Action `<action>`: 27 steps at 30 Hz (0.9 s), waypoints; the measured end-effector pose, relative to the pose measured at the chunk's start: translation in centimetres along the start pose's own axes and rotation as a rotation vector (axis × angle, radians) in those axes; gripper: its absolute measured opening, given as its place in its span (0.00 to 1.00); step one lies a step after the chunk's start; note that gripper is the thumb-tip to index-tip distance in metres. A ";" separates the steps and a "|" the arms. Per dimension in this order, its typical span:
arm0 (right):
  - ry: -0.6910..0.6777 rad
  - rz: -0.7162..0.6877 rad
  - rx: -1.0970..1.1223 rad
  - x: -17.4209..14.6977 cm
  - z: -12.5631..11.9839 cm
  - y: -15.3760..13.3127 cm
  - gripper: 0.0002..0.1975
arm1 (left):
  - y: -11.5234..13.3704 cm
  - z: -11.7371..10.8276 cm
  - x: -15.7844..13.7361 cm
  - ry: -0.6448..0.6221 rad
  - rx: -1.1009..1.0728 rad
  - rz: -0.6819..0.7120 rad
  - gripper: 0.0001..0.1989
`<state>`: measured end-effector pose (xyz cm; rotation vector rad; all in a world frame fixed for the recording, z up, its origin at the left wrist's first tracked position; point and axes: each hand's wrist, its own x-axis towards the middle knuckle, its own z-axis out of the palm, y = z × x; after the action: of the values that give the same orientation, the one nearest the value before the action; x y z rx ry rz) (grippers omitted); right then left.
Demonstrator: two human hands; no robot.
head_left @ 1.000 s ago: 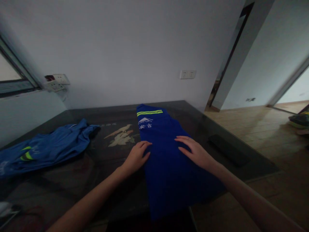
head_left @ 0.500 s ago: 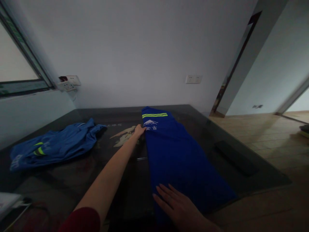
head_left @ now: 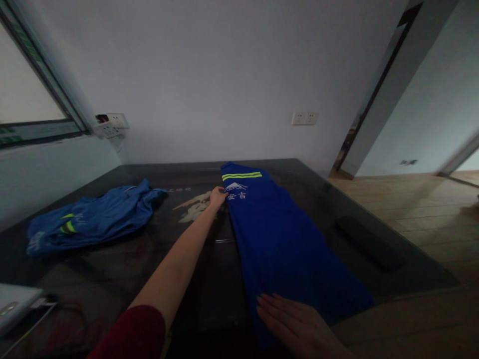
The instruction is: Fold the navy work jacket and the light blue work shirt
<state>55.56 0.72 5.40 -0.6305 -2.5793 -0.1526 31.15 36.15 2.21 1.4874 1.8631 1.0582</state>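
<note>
A dark blue work garment [head_left: 277,229] lies folded lengthwise on the dark table, with a yellow reflective stripe, a white logo and white characters near its far end. At its far left edge, beside the lettering, my left hand [head_left: 218,196] pinches the cloth between thumb and fingers. My right hand [head_left: 295,321] rests flat on the near end of the garment, fingers stretched out and close together. A second, lighter blue garment [head_left: 105,212], loosely folded with yellow stripes and white lettering, is on the left of the table.
The dark glossy table [head_left: 145,269] meets the wall at the back. A long black object [head_left: 368,243] lies to the right of the garment. At the near left are a white device [head_left: 17,301] and a cable [head_left: 37,324]. Sockets [head_left: 305,118] are on the wall.
My right hand has slid a little to the right on the cloth, and its fingers are closer together. My left hand keeps its grip at the far edge. The view has shifted slightly.
</note>
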 end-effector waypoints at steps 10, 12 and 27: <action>0.013 0.002 0.037 -1.3 1.5 -0.1 0.19 | 0.6 -1.5 -2.3 -0.210 -0.189 -0.132 0.29; 0.054 0.060 0.081 -1.2 1.1 -0.2 0.20 | 0.8 -2.1 -3.2 -0.309 -0.239 -0.155 0.33; -0.265 0.278 0.461 7.1 -4.4 7.1 0.17 | -1.0 -3.1 -8.3 -0.511 -0.485 -0.257 0.32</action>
<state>55.13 8.94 12.63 -0.8605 -2.5985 0.6368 30.24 27.30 2.56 1.0696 1.2807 0.8296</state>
